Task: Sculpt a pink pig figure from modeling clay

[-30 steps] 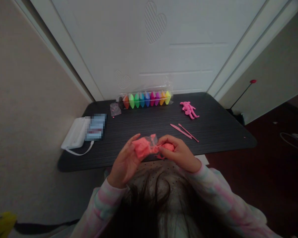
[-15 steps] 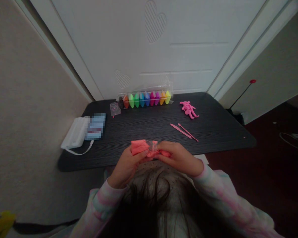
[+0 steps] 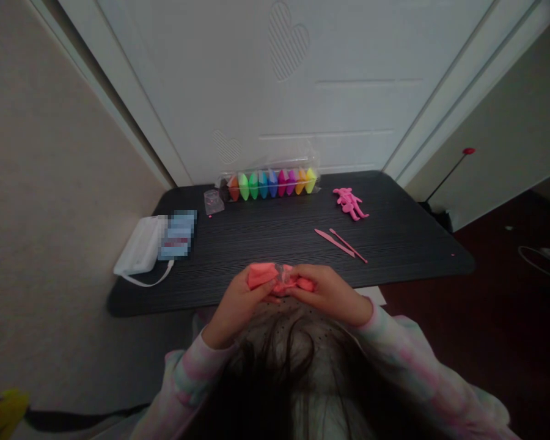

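Observation:
Between my hands, over the table's front edge, is coral-pink modelling clay with a clear plastic wrapper around part of it. My left hand (image 3: 242, 300) is closed on the larger wrapped lump of clay (image 3: 261, 273), thumb across its near side. My right hand (image 3: 332, 293) pinches the other end, where a smaller lump of clay (image 3: 306, 284) shows between thumb and fingers. Crinkled clear wrapper (image 3: 282, 273) spans the gap between the hands. Beyond them lie a pink modelling knife (image 3: 333, 242) and a thin pink stick tool (image 3: 348, 245).
A pink clay figure (image 3: 349, 203) lies at the back right of the dark table (image 3: 266, 235). Several coloured clay packs (image 3: 272, 183) stand in a clear tray against the door. An emptied-looking clear wrapper (image 3: 214, 201), a white power bank (image 3: 141, 244) and a blurred blue item (image 3: 178, 235) are left.
My left hand has turned and closed, its thumb now over the wrapped clay. The right hand has shifted its grip on the smaller lump. The clay sits slightly lower; the table items stay put.

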### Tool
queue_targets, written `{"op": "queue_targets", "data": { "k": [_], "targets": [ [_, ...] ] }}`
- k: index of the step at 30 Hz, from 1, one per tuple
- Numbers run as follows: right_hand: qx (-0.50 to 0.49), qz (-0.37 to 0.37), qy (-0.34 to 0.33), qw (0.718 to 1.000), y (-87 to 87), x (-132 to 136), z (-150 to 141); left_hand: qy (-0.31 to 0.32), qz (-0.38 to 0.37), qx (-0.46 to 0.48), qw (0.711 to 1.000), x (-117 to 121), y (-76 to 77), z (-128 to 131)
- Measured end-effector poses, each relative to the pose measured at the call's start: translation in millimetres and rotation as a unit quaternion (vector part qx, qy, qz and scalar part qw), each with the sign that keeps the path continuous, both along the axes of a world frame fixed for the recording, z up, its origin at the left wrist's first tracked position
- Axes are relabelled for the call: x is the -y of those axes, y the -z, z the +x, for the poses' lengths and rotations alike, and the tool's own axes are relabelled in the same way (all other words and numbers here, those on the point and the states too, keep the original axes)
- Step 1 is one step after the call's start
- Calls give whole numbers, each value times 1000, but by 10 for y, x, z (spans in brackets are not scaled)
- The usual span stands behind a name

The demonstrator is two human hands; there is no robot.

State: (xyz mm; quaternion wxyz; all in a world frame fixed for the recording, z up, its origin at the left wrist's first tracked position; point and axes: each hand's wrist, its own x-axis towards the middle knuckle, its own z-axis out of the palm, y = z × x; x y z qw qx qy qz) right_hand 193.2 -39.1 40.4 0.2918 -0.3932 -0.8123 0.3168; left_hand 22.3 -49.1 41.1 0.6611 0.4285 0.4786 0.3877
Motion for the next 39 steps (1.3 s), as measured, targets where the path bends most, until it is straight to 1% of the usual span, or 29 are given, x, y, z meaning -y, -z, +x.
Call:
{"op": "queue_targets", "data": {
  "k": [5,8,14,16,19,21,22,25,27,29,31,34,36,39],
  "targets": [
    [17,56,26,998,75,3,0,-24,-22,56,998,-1,14,7],
    [22,83,34,996,97,8,-26,-30,-22,82,996,2,30,12],
    [39,81,18,996,97,18,-76,-42,-8,77,996,7,124,21],
    [53,77,12,996,98,19,-87,-47,4,60,997,2,149,26],
    [70,53,14,996,101,7,-92,-57,63,-28,996,-9,163,31],
    [65,23,26,997,101,-6,-86,-60,110,-93,988,-12,166,33],
    [58,3,34,998,100,-13,-81,-60,125,-112,984,-10,169,34],
    [17,-58,56,997,87,-23,-59,-43,134,-124,982,4,175,38],
    [-15,-93,62,994,72,-23,-44,-30,130,-122,984,13,171,43],
    [-45,-107,56,992,60,-22,-34,-31,111,-113,987,16,163,47],
    [-54,-93,39,993,56,-24,-31,-41,77,-82,993,12,162,47],
    [-36,-52,14,998,64,-36,-40,-49,31,-22,998,-3,180,42],
    [-19,-40,4,999,70,-46,-50,-50,15,9,999,-14,192,42],
    [4,-41,-10,999,65,-62,-65,-58,8,18,998,-27,188,54]
  ]
}}
